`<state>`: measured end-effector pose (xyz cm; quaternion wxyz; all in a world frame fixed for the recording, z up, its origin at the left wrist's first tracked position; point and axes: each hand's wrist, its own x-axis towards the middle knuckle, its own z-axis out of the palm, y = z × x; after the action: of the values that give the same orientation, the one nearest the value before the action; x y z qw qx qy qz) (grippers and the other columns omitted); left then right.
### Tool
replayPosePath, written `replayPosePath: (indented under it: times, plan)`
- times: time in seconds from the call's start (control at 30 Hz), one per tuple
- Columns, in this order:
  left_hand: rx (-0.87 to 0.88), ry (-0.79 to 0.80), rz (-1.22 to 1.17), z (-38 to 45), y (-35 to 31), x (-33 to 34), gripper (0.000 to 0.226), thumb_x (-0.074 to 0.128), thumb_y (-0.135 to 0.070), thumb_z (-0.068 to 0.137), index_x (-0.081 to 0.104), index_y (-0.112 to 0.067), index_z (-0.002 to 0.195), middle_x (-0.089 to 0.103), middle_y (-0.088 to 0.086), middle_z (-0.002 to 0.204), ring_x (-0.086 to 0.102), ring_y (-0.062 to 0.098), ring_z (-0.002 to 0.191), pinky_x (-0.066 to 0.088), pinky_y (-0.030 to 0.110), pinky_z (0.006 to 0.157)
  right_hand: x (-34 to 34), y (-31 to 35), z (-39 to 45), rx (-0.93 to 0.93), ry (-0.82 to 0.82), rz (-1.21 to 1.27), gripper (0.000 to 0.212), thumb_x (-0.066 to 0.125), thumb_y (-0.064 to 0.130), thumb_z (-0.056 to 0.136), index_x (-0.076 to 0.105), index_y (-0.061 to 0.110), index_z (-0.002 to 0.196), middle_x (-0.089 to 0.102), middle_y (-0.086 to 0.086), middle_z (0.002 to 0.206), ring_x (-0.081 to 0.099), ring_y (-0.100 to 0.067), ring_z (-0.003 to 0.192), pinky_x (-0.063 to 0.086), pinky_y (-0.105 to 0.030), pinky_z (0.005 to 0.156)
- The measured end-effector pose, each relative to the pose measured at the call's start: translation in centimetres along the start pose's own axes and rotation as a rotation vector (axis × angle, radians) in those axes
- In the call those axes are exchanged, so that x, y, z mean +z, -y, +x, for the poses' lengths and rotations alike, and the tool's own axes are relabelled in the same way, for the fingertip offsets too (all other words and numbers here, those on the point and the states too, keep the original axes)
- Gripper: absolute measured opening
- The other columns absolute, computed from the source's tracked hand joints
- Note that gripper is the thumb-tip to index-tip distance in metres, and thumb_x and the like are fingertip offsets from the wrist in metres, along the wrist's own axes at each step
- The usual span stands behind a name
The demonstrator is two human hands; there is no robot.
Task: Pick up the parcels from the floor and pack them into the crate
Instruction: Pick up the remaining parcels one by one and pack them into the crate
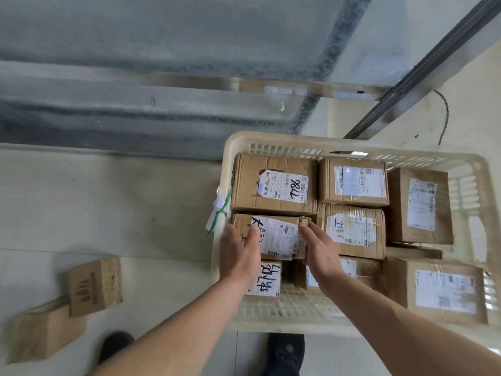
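Both hands flank one labelled parcel [276,237] in the cream plastic crate [273,139]: left hand [240,251] flat on its left side, right hand [320,251] on its right side, fingers straight, pressing it between the palms. Seven other cardboard parcels fill the crate. Two parcels, a small box [95,286] and a larger box [40,335], lie on the floor [108,199] at left.

Pale tiled floor [108,202] underfoot, two dark shoes [284,354] planted at the bottom edge. Up top, a frosted glass panel [162,50] in a metal frame [423,77]. A thin dark cord [444,118] curls at far right.
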<state>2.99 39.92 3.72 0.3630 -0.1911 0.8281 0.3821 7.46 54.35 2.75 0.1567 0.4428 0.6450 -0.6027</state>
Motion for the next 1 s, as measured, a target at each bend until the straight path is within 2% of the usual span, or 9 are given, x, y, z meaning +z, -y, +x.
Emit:
replayPosePath:
  times: [0.03,0.13,0.2,0.37,0.53,0.6,0.67,0.8,1.0]
  plan:
    - [-0.005,0.007,-0.006,0.3,0.0,0.0,0.075,0.037,-0.051,0.101,0.008,-0.013,0.159,0.012,0.007,0.166,0.014,0.022,0.152,0.015,0.034,0.121,0.4,-0.4,0.4,0.014,0.021,0.008,0.047,0.056,0.072,0.072,0.067,0.035,0.100,0.072,0.001,0.112,0.060,-0.030,0.116,0.046,-0.048,0.101]
    - [-0.034,0.006,0.013,0.9,-0.3,0.6,0.083,0.049,-0.041,0.098,0.002,-0.011,0.159,0.009,0.006,0.166,0.014,0.023,0.152,0.015,0.037,0.121,1.1,-1.4,1.6,0.005,0.005,0.037,0.102,0.057,0.075,0.063,0.042,0.030,0.153,0.048,0.003,0.155,0.042,-0.026,0.144,0.034,-0.056,0.117]
    - [-0.014,-0.035,0.077,0.7,-0.5,1.2,0.083,0.053,-0.032,0.095,0.003,-0.008,0.158,0.006,0.007,0.166,0.011,0.025,0.152,0.018,0.041,0.121,1.2,-1.0,1.7,-0.005,-0.002,0.043,0.113,0.057,0.074,0.061,0.029,0.027,0.160,0.042,0.002,0.160,0.038,-0.026,0.147,0.033,-0.055,0.119]
    - [0.123,-0.100,0.308,-1.0,-0.3,2.5,0.072,0.048,-0.023,0.094,0.014,-0.005,0.155,-0.012,0.004,0.166,-0.009,0.020,0.153,0.014,0.039,0.122,1.5,-1.8,2.2,0.009,0.002,0.061,0.103,0.060,0.070,0.063,0.036,0.030,0.155,0.057,0.008,0.146,0.052,-0.021,0.135,0.040,-0.053,0.114]
    - [0.160,-0.044,0.434,-0.9,0.1,1.6,0.071,0.046,-0.022,0.093,0.013,-0.005,0.154,-0.010,0.008,0.166,-0.004,0.024,0.153,0.022,0.045,0.120,1.9,-1.1,1.8,0.042,0.048,0.065,0.104,0.063,0.067,0.063,0.034,0.025,0.155,0.057,0.001,0.148,0.052,-0.024,0.135,0.038,-0.053,0.115]
    - [0.176,-0.035,0.467,-1.1,0.1,1.3,0.072,0.044,-0.023,0.093,0.013,-0.007,0.155,-0.007,0.008,0.166,-0.003,0.025,0.153,0.024,0.048,0.119,2.1,-0.2,1.1,0.044,0.058,0.046,0.101,0.064,0.061,0.074,0.027,0.023,0.160,0.052,0.003,0.152,0.048,-0.022,0.138,0.035,-0.045,0.117]
    - [0.204,-0.024,0.446,-1.4,0.0,0.9,0.070,0.045,-0.022,0.093,0.015,-0.007,0.154,-0.001,0.007,0.166,-0.001,0.026,0.153,0.022,0.047,0.120,2.1,0.2,0.6,0.041,0.042,0.012,0.094,0.062,0.055,0.085,0.021,0.020,0.162,0.045,0.004,0.155,0.042,-0.023,0.143,0.032,-0.037,0.116]
    - [0.259,0.021,0.321,-1.8,0.2,-0.6,0.065,0.045,-0.016,0.094,0.020,-0.011,0.155,0.008,0.005,0.166,0.002,0.020,0.153,0.016,0.037,0.123,2.3,0.9,-0.5,0.012,-0.037,-0.090,0.096,0.054,0.073,0.065,0.043,0.016,0.142,0.051,-0.008,0.152,0.047,-0.032,0.138,0.037,-0.052,0.115]
    - [0.324,0.007,0.071,-3.0,0.4,-4.7,0.058,0.051,-0.018,0.096,0.035,-0.012,0.151,0.035,0.001,0.157,0.030,0.017,0.145,0.022,0.024,0.114,3.5,4.5,-3.4,-0.165,-0.162,-0.171,0.081,0.058,0.053,0.092,0.027,0.024,0.161,0.032,0.001,0.165,0.030,-0.023,0.152,0.025,-0.044,0.121]
